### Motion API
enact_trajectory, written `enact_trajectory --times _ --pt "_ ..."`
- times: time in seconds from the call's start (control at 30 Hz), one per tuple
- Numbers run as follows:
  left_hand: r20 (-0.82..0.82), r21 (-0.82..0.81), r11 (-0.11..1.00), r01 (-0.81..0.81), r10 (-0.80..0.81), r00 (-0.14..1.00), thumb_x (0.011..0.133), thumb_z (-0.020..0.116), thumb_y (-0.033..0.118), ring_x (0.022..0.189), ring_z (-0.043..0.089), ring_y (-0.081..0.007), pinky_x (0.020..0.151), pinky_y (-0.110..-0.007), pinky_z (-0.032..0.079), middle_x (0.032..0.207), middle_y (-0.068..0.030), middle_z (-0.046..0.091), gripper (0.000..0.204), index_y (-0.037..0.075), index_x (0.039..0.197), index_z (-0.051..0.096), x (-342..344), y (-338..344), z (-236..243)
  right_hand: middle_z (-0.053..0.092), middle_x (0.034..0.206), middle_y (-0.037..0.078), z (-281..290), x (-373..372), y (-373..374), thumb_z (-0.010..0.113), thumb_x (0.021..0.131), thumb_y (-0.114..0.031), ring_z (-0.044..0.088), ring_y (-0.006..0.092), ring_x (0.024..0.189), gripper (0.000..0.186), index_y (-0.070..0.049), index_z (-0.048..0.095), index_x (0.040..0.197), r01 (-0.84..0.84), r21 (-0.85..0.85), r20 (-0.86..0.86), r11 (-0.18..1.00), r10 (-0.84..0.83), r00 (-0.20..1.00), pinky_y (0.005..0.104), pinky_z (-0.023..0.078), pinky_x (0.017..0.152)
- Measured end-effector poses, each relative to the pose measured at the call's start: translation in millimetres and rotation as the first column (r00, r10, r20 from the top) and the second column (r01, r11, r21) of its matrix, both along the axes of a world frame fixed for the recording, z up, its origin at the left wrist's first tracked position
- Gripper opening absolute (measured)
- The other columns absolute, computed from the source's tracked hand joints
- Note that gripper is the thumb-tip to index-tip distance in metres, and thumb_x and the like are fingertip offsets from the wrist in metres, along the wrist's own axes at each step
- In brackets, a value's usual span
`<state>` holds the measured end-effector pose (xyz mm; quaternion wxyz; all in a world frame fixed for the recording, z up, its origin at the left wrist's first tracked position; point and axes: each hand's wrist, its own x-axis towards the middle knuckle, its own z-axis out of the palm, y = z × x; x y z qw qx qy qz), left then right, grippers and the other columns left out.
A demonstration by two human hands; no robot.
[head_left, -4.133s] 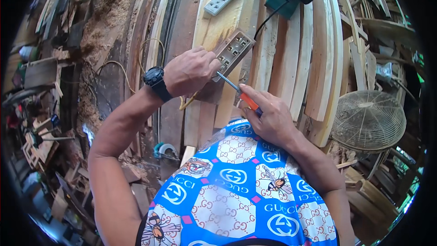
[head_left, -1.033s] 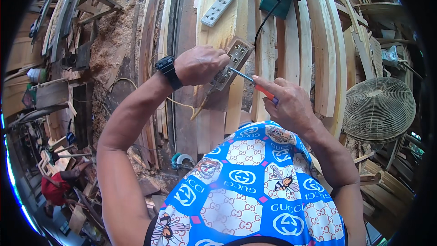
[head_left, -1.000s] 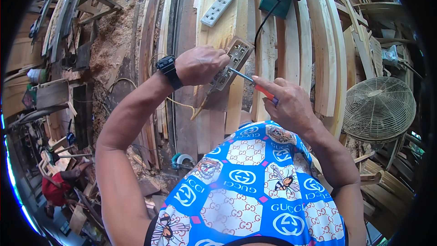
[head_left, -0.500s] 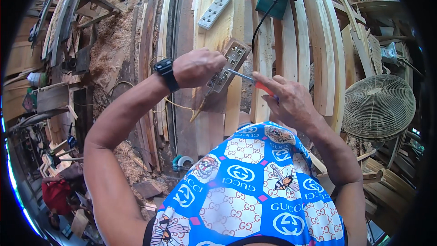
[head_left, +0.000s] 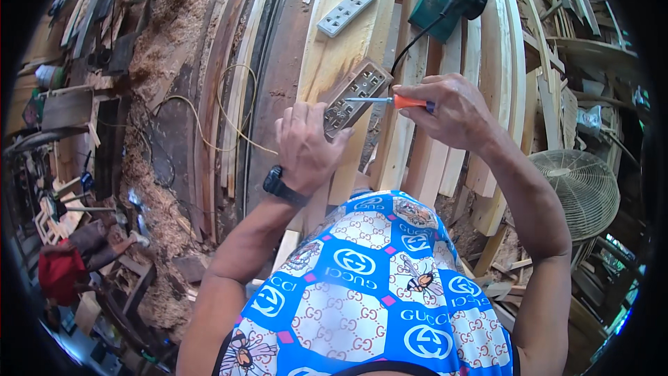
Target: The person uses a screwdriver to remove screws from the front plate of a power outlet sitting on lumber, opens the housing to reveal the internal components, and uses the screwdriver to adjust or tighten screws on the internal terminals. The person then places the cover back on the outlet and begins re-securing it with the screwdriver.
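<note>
An opened power strip (head_left: pixel 363 85), a brown housing with rows of bare metal contacts, lies slanted on a pale plank. My left hand (head_left: pixel 306 141), with a dark watch at its wrist, grips the strip's near end; the fingers are on the left side and the thumb on the right. In my right hand (head_left: pixel 456 113) is a screwdriver (head_left: pixel 410 102) with an orange handle. Its shaft runs left, the tip over the contacts midway along the strip; whether it touches cannot be told. Farther up the plank lies a white socket cover (head_left: pixel 348 10).
A green power tool (head_left: pixel 449 0) with a black cord stands on the timber beyond my right hand. Long planks (head_left: pixel 487 63) run away from me. A round fan (head_left: pixel 577 191) is at the right. Yellowish wire (head_left: pixel 209 143) loops at the left. Another person in red (head_left: pixel 61 271) is at lower left.
My left hand has dropped from the strip's middle to its near end, its fingers spreading around it. The screwdriver now lies more level. The whole view has shifted slightly.
</note>
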<state>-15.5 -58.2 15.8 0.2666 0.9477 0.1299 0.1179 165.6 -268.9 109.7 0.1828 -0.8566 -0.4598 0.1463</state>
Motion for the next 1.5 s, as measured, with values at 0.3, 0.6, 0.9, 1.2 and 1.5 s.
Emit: enact_trajectory --times 0.3,0.6,0.9,1.2,1.5 --pt "0.140 -0.051 0.993 -0.107 0.113 0.984 0.076 0.094 0.022 0.105 0.064 -0.0343 0.093 -0.049 0.047 0.113 -0.0143 0.067 0.058 0.001 0.125 0.071 -8 -12 -16 0.082 0.097 0.017 4 37 18 0.080 0.093 -0.025 0.078 0.0345 0.085 0.032 -0.017 0.086 0.123 -0.166 -0.143 -0.101 0.976 0.153 0.983 0.0453 0.061 0.080" --pt "0.200 -0.103 0.993 -0.066 0.086 0.976 0.078 0.093 0.015 0.107 0.064 -0.0387 0.097 -0.051 0.050 0.115 -0.0189 0.066 0.055 -0.004 0.126 0.071 -6 -14 -21 0.078 0.087 0.012 4 57 33 0.082 0.093 -0.018 0.075 0.0322 0.079 0.028 -0.013 0.085 0.120 -0.380 -0.107 -0.003 0.919 0.382 0.924 0.0465 0.058 0.071" --pt "0.198 -0.119 0.992 -0.042 0.065 0.978 0.079 0.092 0.015 0.107 0.064 -0.0400 0.097 -0.051 0.052 0.115 -0.0205 0.065 0.056 -0.007 0.126 0.070 -3 -13 -23 0.077 0.082 0.008 16 57 50 0.080 0.094 -0.015 0.076 0.0275 0.073 0.022 -0.012 0.084 0.116 -0.501 -0.121 0.117 0.857 0.513 0.850 0.0445 0.059 0.065" --pt "0.221 -0.102 0.994 -0.039 0.061 0.973 0.080 0.092 0.013 0.106 0.065 -0.0407 0.096 -0.051 0.052 0.115 -0.0206 0.065 0.055 -0.007 0.126 0.070 -5 -13 -27 0.079 0.091 0.011 39 30 75 0.073 0.097 -0.014 0.081 0.0237 0.078 0.016 -0.008 0.080 0.110 -0.508 -0.438 0.248 0.741 0.643 0.724 0.0390 0.064 0.064" --pt "0.239 -0.129 0.991 -0.026 0.057 0.969 0.081 0.091 0.015 0.106 0.064 -0.0395 0.094 -0.050 0.053 0.112 -0.0195 0.064 0.050 -0.006 0.122 0.071 1 -10 -29 0.074 0.088 0.010 36 18 74 0.072 0.097 -0.013 0.076 0.0225 0.074 0.024 -0.006 0.079 0.119 -0.461 -0.539 0.309 0.705 0.675 0.670 0.0403 0.061 0.061"
